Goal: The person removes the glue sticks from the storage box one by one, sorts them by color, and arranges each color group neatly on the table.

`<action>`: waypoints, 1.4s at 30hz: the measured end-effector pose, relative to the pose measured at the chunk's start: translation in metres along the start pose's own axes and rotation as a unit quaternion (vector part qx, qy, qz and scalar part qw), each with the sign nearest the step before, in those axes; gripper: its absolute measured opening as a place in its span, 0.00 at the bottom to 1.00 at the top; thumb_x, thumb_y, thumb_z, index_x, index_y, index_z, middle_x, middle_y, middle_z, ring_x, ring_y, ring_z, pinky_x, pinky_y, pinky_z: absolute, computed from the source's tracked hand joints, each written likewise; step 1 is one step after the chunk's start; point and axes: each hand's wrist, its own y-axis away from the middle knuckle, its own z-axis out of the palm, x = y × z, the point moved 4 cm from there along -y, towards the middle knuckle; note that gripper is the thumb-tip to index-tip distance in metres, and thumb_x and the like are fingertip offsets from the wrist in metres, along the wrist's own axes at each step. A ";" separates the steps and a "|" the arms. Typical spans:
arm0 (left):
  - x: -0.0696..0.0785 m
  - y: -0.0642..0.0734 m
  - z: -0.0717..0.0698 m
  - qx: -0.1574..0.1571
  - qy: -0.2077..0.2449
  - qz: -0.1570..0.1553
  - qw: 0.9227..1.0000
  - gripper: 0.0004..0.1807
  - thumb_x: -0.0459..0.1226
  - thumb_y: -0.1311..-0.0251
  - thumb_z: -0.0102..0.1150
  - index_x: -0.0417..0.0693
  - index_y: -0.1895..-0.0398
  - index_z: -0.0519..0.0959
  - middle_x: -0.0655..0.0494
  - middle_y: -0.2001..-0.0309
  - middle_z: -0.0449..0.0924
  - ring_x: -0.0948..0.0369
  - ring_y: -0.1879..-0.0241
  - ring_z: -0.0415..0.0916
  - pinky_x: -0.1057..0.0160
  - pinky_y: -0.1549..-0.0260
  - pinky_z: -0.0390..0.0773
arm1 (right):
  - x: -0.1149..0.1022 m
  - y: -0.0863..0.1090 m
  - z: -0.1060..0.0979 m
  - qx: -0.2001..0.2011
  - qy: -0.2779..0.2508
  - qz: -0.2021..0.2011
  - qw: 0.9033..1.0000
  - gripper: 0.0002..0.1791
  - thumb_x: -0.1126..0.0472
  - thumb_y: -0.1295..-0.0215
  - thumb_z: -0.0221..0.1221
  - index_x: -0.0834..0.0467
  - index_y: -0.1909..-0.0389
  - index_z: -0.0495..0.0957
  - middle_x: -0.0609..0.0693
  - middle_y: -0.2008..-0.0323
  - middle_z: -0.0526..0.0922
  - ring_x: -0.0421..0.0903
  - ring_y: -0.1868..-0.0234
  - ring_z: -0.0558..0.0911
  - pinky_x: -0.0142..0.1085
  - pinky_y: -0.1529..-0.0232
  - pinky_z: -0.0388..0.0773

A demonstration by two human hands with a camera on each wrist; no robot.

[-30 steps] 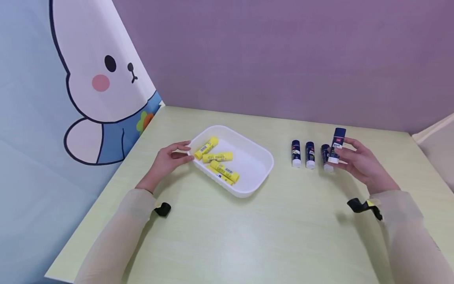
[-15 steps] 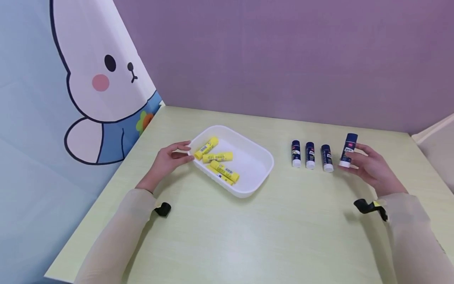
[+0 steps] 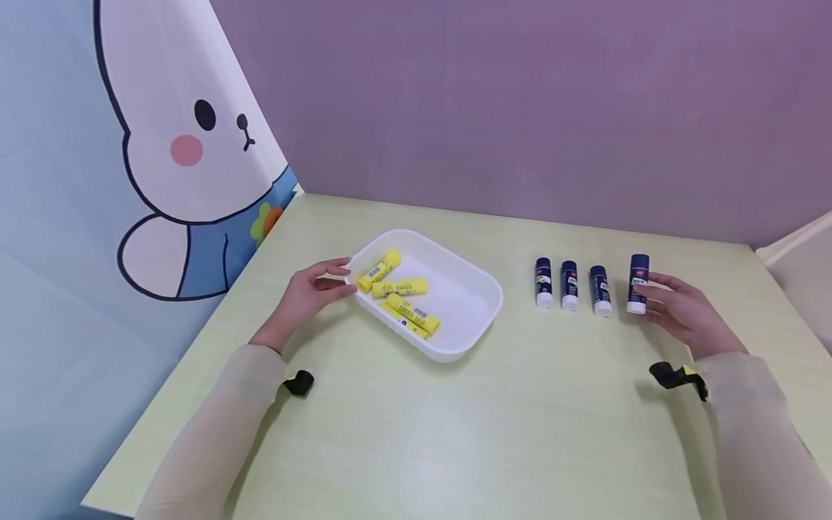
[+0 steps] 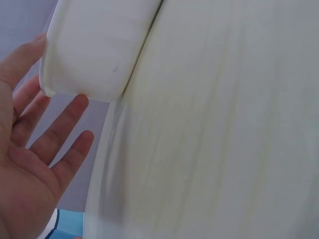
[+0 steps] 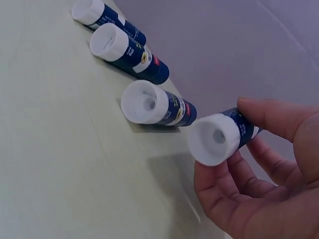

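My right hand (image 3: 687, 316) holds a dark-blue glue stick (image 3: 638, 282) between thumb and fingers, its white end towards me. In the right wrist view its hollow end stands close to the table; whether it touches is unclear. Three similar blue glue sticks lie in a row to its left, the nearest one (image 3: 601, 290) beside it. My left hand (image 3: 307, 292) touches the left end of a white tray (image 3: 464, 289) with fairly straight, spread fingers. Several yellow glue sticks lie in the tray, one (image 3: 399, 287) near the middle of the group.
The pale table (image 3: 416, 433) runs back to a purple backdrop (image 3: 507, 108). At the left hangs a light-blue sheet (image 3: 58, 325) with a cartoon rabbit (image 3: 175, 173). Black straps (image 3: 679, 379) stick out at both sleeves.
My right hand has moved right and the held glue stick has been lowered to the right end of the blue row. My left hand and the tray stay in place.
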 end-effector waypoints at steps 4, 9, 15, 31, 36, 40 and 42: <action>0.000 0.000 0.000 0.000 0.000 0.001 1.000 0.23 0.44 0.41 0.71 0.45 0.45 0.80 0.59 0.29 0.67 0.51 0.45 0.78 0.62 0.49 0.81 | 0.001 -0.003 -0.003 0.007 0.018 0.011 1.000 0.17 0.66 0.29 0.58 0.52 0.46 0.64 0.40 0.65 0.83 0.40 0.64 0.82 0.33 0.63 0.82; 0.000 0.001 0.000 -0.001 0.002 0.004 1.000 0.23 0.44 0.41 0.71 0.45 0.45 0.80 0.59 0.29 0.67 0.51 0.45 0.78 0.62 0.50 0.81 | 0.001 -0.008 -0.008 0.018 0.099 0.027 0.995 0.24 0.62 0.29 0.59 0.55 0.37 0.62 0.36 0.65 0.80 0.37 0.64 0.81 0.32 0.61 0.83; 0.001 0.002 0.000 -0.002 0.002 0.007 1.000 0.23 0.44 0.41 0.71 0.45 0.45 0.80 0.59 0.29 0.67 0.51 0.45 0.78 0.62 0.49 0.80 | -0.002 -0.017 -0.007 0.015 0.252 0.020 0.967 0.47 0.56 0.27 0.57 0.75 0.26 0.38 0.38 0.59 0.75 0.34 0.63 0.81 0.33 0.57 0.83; 0.001 0.002 0.000 0.000 -0.002 0.007 1.000 0.23 0.45 0.41 0.70 0.45 0.45 0.80 0.59 0.29 0.67 0.51 0.45 0.78 0.62 0.49 0.80 | -0.003 -0.022 -0.001 0.005 0.357 0.044 0.933 0.36 0.54 0.25 0.55 0.75 0.34 0.50 0.47 0.68 0.80 0.41 0.70 0.83 0.38 0.63 0.86; 0.002 0.002 0.000 0.000 0.001 0.007 1.000 0.23 0.45 0.41 0.71 0.46 0.44 0.80 0.60 0.29 0.67 0.52 0.45 0.78 0.61 0.49 0.80 | -0.003 -0.020 -0.003 0.009 0.382 0.052 0.923 0.38 0.49 0.25 0.54 0.74 0.33 0.51 0.50 0.67 0.78 0.43 0.69 0.82 0.38 0.62 0.85; 0.002 0.002 0.000 0.001 -0.001 0.004 1.000 0.23 0.45 0.41 0.71 0.46 0.44 0.80 0.59 0.29 0.67 0.52 0.45 0.78 0.62 0.49 0.80 | -0.002 -0.020 -0.005 0.011 0.388 0.052 0.920 0.40 0.48 0.25 0.54 0.74 0.32 0.50 0.50 0.66 0.78 0.43 0.69 0.81 0.38 0.62 0.85; 0.002 0.002 0.000 0.001 -0.002 0.003 1.000 0.23 0.45 0.41 0.70 0.45 0.44 0.80 0.59 0.29 0.67 0.52 0.45 0.78 0.62 0.49 0.80 | -0.001 -0.019 -0.006 0.016 0.387 0.052 0.921 0.41 0.47 0.26 0.55 0.74 0.32 0.51 0.50 0.66 0.77 0.43 0.69 0.81 0.38 0.62 0.85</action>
